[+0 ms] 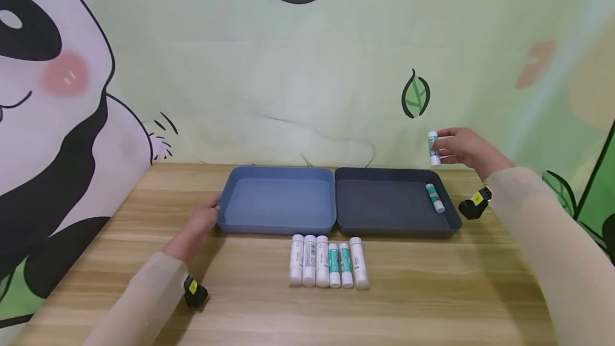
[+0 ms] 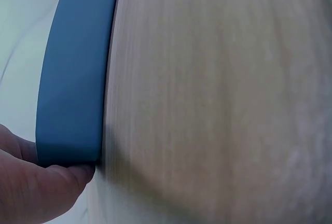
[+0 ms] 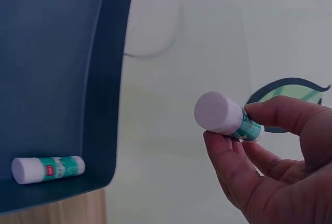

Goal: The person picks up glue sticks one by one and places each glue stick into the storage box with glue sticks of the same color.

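Six glue sticks [image 1: 328, 261] lie in a tight row on the wooden table [image 1: 432, 292], lower centre of the head view, just in front of the two trays and touching neither. Those six look like what's left to do.

Left hand [image 1: 199, 226], lower left, rests against the left outer wall of the blue tray [image 1: 276, 199]; in the left wrist view a thumb [image 2: 62, 180] presses the tray's corner. Fingers look fairly relaxed, not wrapped round anything; seems to be just steadying the tray. Blue tray holds nothing visible.

Dark tray [image 1: 391, 202] sits right of the blue one, edges touching. One glue stick in tray [image 1: 435, 197] lies along its right wall, so one seems already sorted.

Right hand [image 1: 463, 148], upper right, is raised above the dark tray's far right corner and pinches a held glue stick [image 1: 434, 149] between thumb and fingertips, stick roughly upright. Right wrist view shows its white cap end [image 3: 218, 112] poking out of the pinch, well clear of the tray.

Judged progress: early, one in, one in hand, six waiting.
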The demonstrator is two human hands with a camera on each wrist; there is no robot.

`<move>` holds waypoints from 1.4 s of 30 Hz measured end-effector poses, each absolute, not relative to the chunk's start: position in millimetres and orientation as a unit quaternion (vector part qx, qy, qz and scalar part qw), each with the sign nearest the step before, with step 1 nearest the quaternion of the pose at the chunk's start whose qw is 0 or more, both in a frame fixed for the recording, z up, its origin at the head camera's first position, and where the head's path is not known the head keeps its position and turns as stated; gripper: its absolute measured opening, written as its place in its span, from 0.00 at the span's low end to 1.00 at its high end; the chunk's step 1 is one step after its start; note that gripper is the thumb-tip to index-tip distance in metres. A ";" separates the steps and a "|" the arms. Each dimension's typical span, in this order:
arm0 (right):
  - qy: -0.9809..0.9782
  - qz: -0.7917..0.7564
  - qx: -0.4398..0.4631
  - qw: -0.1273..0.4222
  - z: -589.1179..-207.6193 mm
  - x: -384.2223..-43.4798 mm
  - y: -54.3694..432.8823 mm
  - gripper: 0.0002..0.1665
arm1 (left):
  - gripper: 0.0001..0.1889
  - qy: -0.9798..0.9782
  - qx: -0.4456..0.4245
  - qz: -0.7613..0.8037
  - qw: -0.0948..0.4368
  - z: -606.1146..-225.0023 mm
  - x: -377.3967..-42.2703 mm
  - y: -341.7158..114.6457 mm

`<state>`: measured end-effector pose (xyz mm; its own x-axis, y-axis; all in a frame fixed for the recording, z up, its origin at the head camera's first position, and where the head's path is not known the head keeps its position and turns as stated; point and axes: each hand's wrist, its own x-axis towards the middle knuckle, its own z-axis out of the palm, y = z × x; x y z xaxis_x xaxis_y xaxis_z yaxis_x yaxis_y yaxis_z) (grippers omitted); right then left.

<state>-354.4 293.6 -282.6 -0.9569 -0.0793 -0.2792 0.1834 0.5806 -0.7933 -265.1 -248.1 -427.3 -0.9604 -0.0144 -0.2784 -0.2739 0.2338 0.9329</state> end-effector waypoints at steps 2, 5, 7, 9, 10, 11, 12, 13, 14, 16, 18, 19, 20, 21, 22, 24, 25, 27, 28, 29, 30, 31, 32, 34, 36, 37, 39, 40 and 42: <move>0.880 -0.451 0.032 0.148 -291.1 -354.7 293.8 0.42 | 0.29 0.777 -0.090 0.614 0.105 -427.1 -263.9 -247.1; 0.884 -0.440 0.030 0.155 -302.7 -357.0 294.6 0.42 | 0.29 0.775 -0.090 0.617 0.100 -428.1 -264.0 -246.2; 0.886 -0.433 0.031 0.162 -311.0 -361.5 295.8 0.41 | 0.29 0.775 -0.090 0.617 0.098 -429.2 -265.0 -246.4; 0.889 -0.422 0.036 0.174 -317.9 -363.4 295.8 0.41 | 0.29 0.777 -0.090 0.616 0.100 -429.6 -265.5 -246.5; 0.890 -0.417 0.039 0.180 -321.6 -363.8 295.3 0.41 | 0.29 0.777 -0.091 0.615 0.100 -429.5 -265.2 -246.4; 0.892 -0.410 0.044 0.184 -325.6 -364.1 295.0 0.41 | 0.29 0.779 -0.092 0.612 0.101 -429.5 -264.8 -246.3; 0.894 -0.404 0.046 0.189 -329.4 -363.8 294.6 0.41 | 0.29 0.780 -0.093 0.610 0.103 -429.8 -264.4 -246.2; 0.895 -0.400 0.048 0.193 -333.2 -363.1 294.1 0.41 | 0.29 0.780 -0.093 0.610 0.103 -430.3 -263.6 -245.9; 0.895 -0.396 0.049 0.199 -335.8 -359.8 292.7 0.41 | 0.29 0.780 -0.093 0.610 0.103 -431.0 -262.9 -245.9; 0.898 -0.389 0.046 0.202 -342.5 -357.4 291.6 0.40 | 0.29 0.781 -0.095 0.609 0.100 -433.3 -262.2 -245.8; 0.900 -0.383 0.044 0.203 -347.1 -355.0 290.2 0.39 | 0.29 0.781 -0.095 0.610 0.097 -435.5 -261.9 -245.9; 0.902 -0.379 0.042 0.202 -349.0 -353.9 289.3 0.39 | 0.29 0.781 -0.095 0.610 0.095 -436.3 -261.7 -245.9; 0.905 -0.373 0.041 0.200 -350.8 -353.4 288.5 0.38 | 0.29 0.780 -0.096 0.611 0.093 -436.5 -261.7 -245.9; 0.907 -0.368 0.040 0.200 -352.0 -352.8 287.3 0.38 | 0.29 0.781 -0.096 0.611 0.091 -436.9 -261.8 -246.0; 0.910 -0.361 0.040 0.199 -353.7 -352.8 286.3 0.38 | 0.29 0.780 -0.097 0.611 0.090 -437.1 -261.7 -246.1; 0.914 -0.351 0.041 0.199 -356.8 -352.6 284.2 0.38 | 0.29 0.780 -0.096 0.612 0.088 -437.9 -262.1 -246.7; 0.917 -0.343 0.040 0.199 -358.5 -352.6 283.6 0.38 | 0.29 0.780 -0.096 0.612 0.088 -438.3 -262.3 -247.1; 0.924 -0.325 0.035 0.198 -361.1 -351.9 281.8 0.38 | 0.29 0.781 -0.098 0.610 0.090 -439.2 -262.7 -247.9; 0.929 -0.312 0.033 0.196 -362.5 -351.7 281.3 0.37 | 0.29 0.782 -0.099 0.609 0.091 -439.3 -262.7 -248.1; 0.934 -0.300 0.029 0.193 -363.7 -351.3 280.5 0.37 | 0.29 0.782 -0.100 0.608 0.093 -439.3 -262.7 -248.2; 0.938 -0.288 0.025 0.190 -364.9 -351.0 280.0 0.36 | 0.29 0.783 -0.102 0.606 0.095 -439.0 -262.6 -248.2; 0.943 -0.276 0.021 0.185 -365.9 -350.7 279.3 0.36 | 0.29 0.782 -0.103 0.607 0.096 -438.3 -262.3 -247.9; 0.947 -0.266 0.018 0.181 -366.8 -350.6 278.8 0.35 | 0.29 0.782 -0.104 0.607 0.097 -437.7 -262.4 -247.7; 0.952 -0.252 0.016 0.173 -369.0 -351.0 278.2 0.33 | 0.29 0.781 -0.104 0.609 0.097 -436.8 -262.3 -247.3; 0.955 -0.244 0.017 0.168 -370.9 -351.8 277.8 0.33 | 0.29 0.780 -0.103 0.611 0.093 -437.8 -262.9 -247.7; 0.956 -0.242 0.018 0.166 -372.0 -352.3 277.5 0.33 | 0.29 0.779 -0.100 0.613 0.090 -439.0 -263.2 -248.5; 0.958 -0.235 0.020 0.163 -374.1 -353.6 277.1 0.32 | 0.29 0.779 -0.096 0.613 0.086 -441.8 -263.6 -250.4; 0.959 -0.230 0.020 0.162 -375.1 -354.2 276.9 0.32 | 0.29 0.782 -0.094 0.610 0.083 -444.2 -264.2 -251.8; 0.962 -0.222 0.020 0.160 -377.2 -355.7 277.0 0.32 | 0.29 0.782 -0.094 0.611 0.082 -445.8 -264.3 -253.5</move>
